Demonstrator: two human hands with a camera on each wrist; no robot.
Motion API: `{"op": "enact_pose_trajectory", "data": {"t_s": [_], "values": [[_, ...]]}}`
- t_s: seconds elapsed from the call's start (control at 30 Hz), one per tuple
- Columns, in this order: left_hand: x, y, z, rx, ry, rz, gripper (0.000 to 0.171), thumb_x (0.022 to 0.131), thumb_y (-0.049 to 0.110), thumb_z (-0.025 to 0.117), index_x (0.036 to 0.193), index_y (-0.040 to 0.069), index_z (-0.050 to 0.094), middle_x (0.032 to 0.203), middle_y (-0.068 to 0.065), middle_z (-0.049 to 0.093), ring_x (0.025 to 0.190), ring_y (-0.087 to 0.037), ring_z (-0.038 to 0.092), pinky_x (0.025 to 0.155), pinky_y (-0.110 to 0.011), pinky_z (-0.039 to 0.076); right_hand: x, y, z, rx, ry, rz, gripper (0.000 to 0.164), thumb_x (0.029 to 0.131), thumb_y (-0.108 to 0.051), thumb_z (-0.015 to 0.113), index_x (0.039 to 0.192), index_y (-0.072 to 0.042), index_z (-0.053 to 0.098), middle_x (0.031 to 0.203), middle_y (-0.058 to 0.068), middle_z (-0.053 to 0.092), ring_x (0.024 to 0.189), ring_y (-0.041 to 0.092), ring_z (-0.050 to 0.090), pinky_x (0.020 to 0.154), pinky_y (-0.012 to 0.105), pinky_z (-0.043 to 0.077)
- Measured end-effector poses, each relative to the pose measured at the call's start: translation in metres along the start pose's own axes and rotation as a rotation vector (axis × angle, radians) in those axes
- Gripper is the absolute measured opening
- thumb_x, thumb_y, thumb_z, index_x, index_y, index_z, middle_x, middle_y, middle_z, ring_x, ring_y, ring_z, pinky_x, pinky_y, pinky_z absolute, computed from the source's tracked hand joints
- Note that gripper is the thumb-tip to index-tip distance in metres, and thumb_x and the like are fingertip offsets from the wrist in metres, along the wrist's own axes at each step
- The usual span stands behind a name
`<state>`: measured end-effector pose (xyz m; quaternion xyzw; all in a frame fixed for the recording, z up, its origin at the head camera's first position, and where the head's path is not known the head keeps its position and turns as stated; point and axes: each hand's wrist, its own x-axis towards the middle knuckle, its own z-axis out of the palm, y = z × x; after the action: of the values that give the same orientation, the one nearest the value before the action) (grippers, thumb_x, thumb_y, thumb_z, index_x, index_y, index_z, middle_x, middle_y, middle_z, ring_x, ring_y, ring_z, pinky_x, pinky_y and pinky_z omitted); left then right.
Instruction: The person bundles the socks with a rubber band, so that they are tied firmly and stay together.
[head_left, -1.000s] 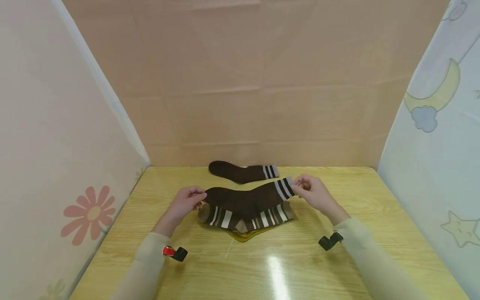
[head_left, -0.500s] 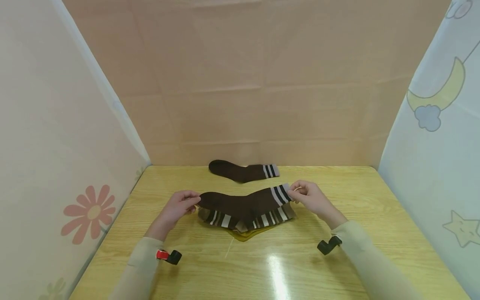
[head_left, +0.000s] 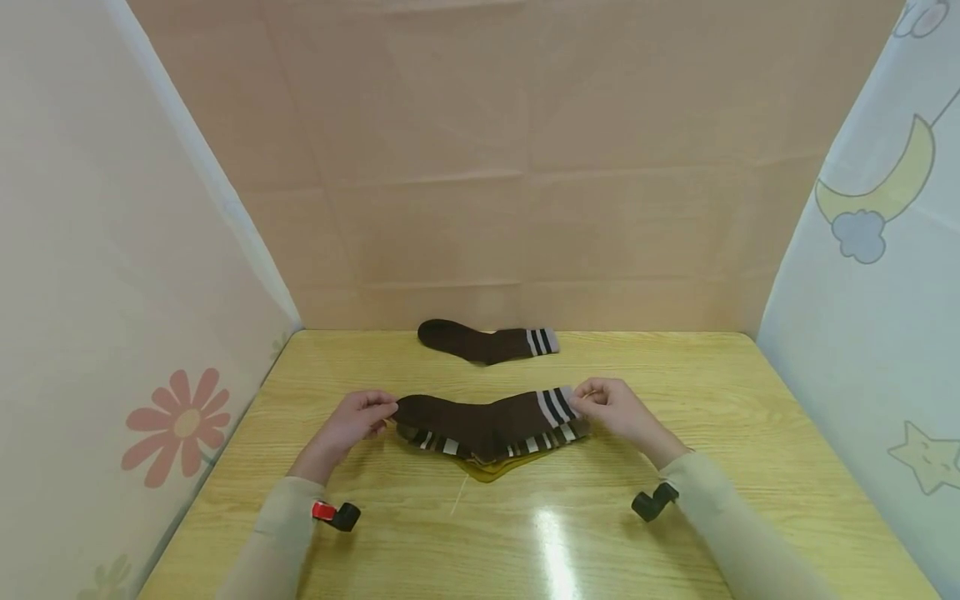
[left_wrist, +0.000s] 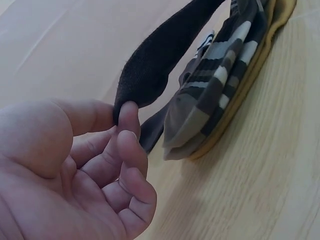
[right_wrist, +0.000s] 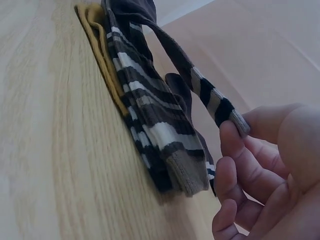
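Note:
A dark brown sock point(head_left: 472, 421) with a grey-and-black striped cuff is stretched between both hands. My left hand point(head_left: 356, 423) pinches its toe between thumb and forefinger; the toe point(left_wrist: 142, 82) shows close up in the left wrist view. At the other end my right hand point(head_left: 617, 410) pinches the cuff point(right_wrist: 215, 100). Under the held sock lie striped socks point(right_wrist: 150, 110) in brown, white and tan, partly covered by it. Mustard-yellow socks point(head_left: 491, 473) form the bottom of that pile. Both wrist views show the held sock's ends raised above the pile.
A second dark brown sock point(head_left: 480, 342) with the same striped cuff lies flat near the back edge of the wooden table point(head_left: 420, 542). A beige cloth wall point(head_left: 480, 208) rises behind it, with printed cloth walls on the left and right.
Both hands have moved down and toward the person, slightly left, carrying the dark brown sock. It now covers more of the striped socks. The sock at the back stays put.

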<state>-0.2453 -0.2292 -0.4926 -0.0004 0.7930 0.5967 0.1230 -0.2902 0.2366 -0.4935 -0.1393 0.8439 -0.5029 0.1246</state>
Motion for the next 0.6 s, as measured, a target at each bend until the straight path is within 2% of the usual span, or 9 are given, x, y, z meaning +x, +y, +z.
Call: {"op": "enact_pose_trajectory", "data": {"t_s": [0.2,0.4,0.6], "values": [[0.002,-0.004,0.002,0.012,0.014,-0.022,0.027,0.108,0.015,0.059,0.123,-0.005,0.067,0.099,-0.007,0.068,0.076,-0.018,0.058,0.067,-0.03,0.051,-0.003,0.005,0.001,0.003,-0.009,-0.002,0.025,0.105,-0.025,0.068,0.111,0.0,0.068,0.087,0.008,0.072,0.07,0.014,0.055,0.059,0.028,0.046],[0.0,-0.005,0.005,0.043,0.005,-0.016,0.03,0.108,0.016,0.06,0.127,-0.007,0.067,0.102,-0.008,0.07,0.077,-0.018,0.058,0.067,-0.031,0.05,-0.004,0.012,0.002,-0.025,-0.018,-0.033,0.023,0.105,-0.023,0.068,0.109,0.0,0.069,0.085,0.008,0.069,0.07,0.013,0.056,0.061,0.027,0.046],[0.001,-0.008,0.006,0.054,-0.004,-0.01,0.028,0.107,0.013,0.061,0.125,-0.008,0.067,0.097,-0.009,0.072,0.076,-0.019,0.059,0.064,-0.03,0.05,-0.006,0.015,0.004,-0.073,-0.007,-0.06,0.02,0.104,-0.021,0.068,0.108,-0.002,0.069,0.086,0.006,0.068,0.071,0.012,0.057,0.063,0.026,0.048]]}}
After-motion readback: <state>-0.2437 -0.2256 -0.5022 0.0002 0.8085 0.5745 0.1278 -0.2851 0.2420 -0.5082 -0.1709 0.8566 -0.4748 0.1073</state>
